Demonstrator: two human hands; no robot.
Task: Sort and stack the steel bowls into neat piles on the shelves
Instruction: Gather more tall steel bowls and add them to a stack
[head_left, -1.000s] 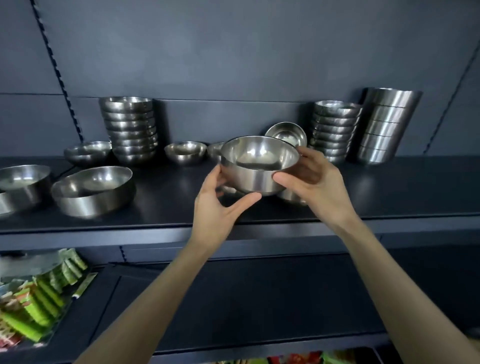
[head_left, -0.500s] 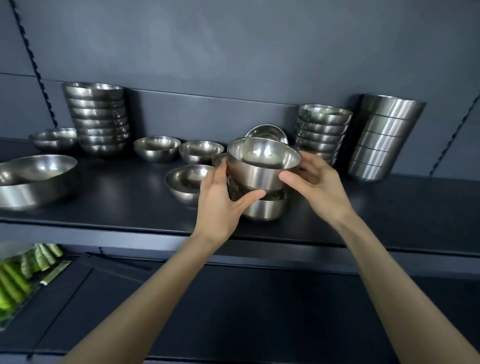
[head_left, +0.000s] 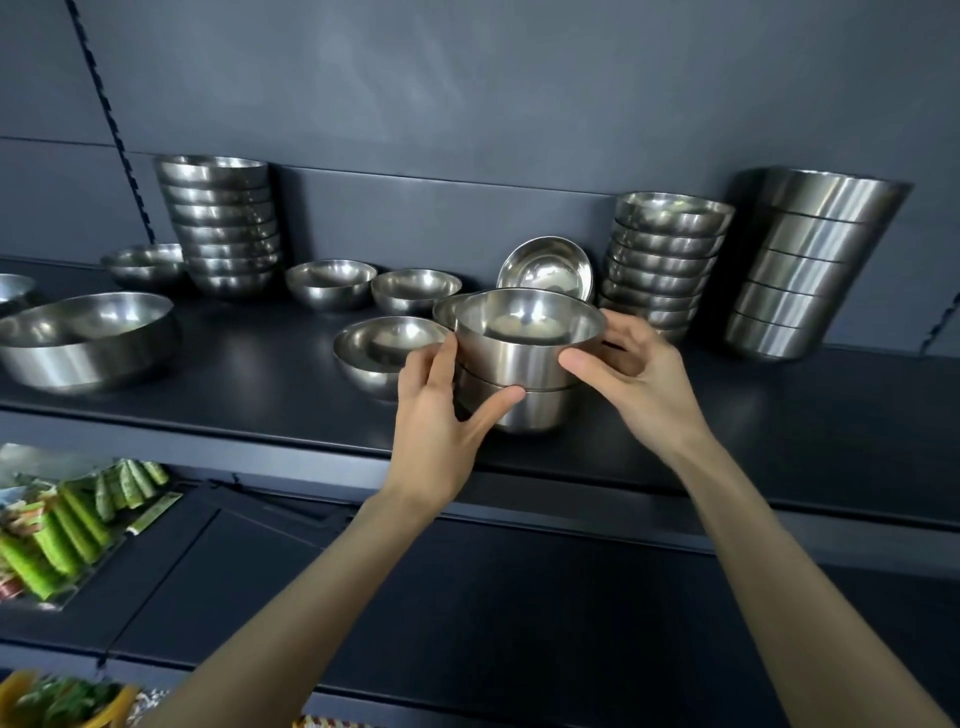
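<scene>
Wall: I see a dk grey-blue back panel, matt, w/ a seam running across.
Upright: slotted strip at L, slanting in my view.
Top shelf: dk, faint sheen.
Lower shelf: dk too; green packets at L end.
Light: soft, pale patch mid-wall.

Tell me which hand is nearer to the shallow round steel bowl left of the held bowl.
Left. The left hand sits beside the shallow round steel bowl; the right hand is beyond the held deep steel bowl.

Single head-worn view, looking forward and down, near the shelf
</scene>
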